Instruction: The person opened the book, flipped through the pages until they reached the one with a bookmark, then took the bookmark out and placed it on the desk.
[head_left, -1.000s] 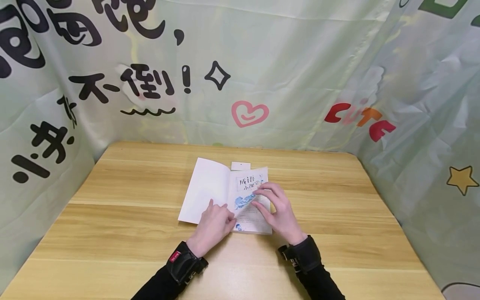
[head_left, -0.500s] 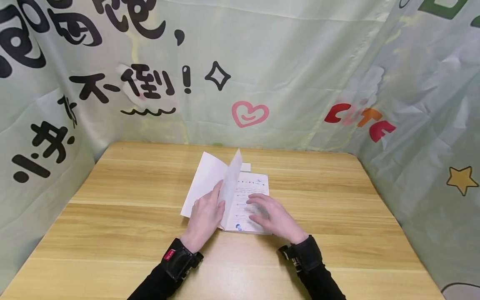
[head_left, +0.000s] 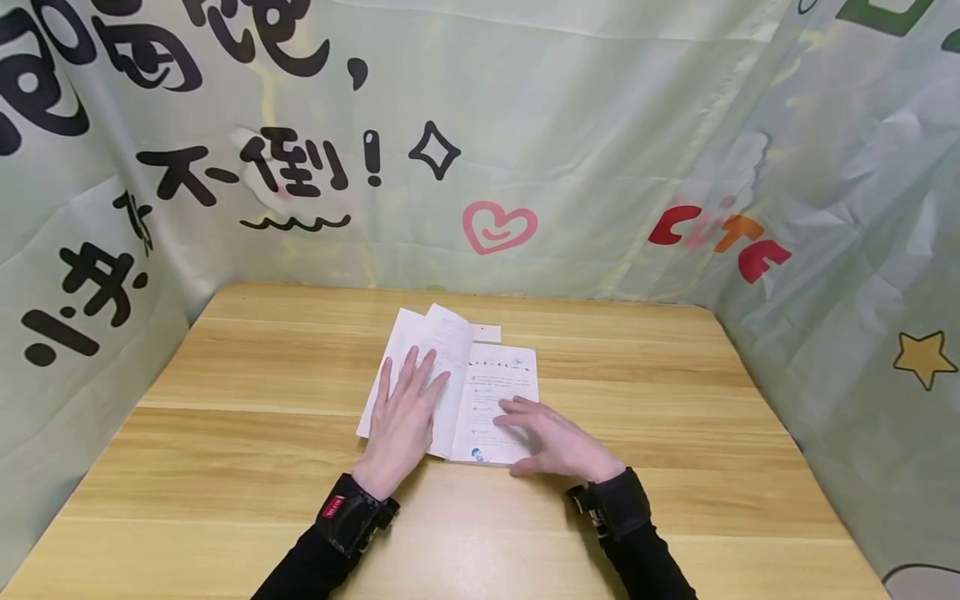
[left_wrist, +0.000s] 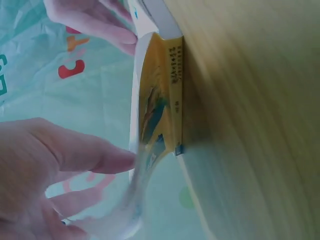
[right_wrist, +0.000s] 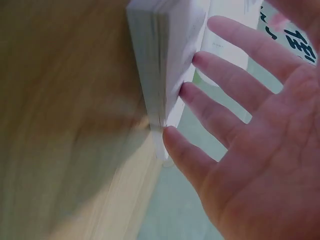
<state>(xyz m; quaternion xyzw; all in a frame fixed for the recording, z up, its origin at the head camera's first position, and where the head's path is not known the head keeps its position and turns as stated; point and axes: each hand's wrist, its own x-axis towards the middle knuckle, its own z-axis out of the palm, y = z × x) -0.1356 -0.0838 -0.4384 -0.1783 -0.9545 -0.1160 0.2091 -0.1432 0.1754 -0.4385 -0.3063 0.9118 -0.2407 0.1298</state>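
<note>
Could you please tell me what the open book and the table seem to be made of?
The pages look like thin matte paper, white and gently curved; the yellow cover, bending smoothly, is perhaps card, finish unclear. The table looks like wood or wood-print laminate: pale grain, soft sheen.

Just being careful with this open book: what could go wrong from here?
The open white-paged paper book might spring closed if the spread left hand lifts from its pages. Its yellow printed cover arches off the pale wooden table, so hard pressing may crease it. Sliding could nudge the small white rectangular card behind.
</note>
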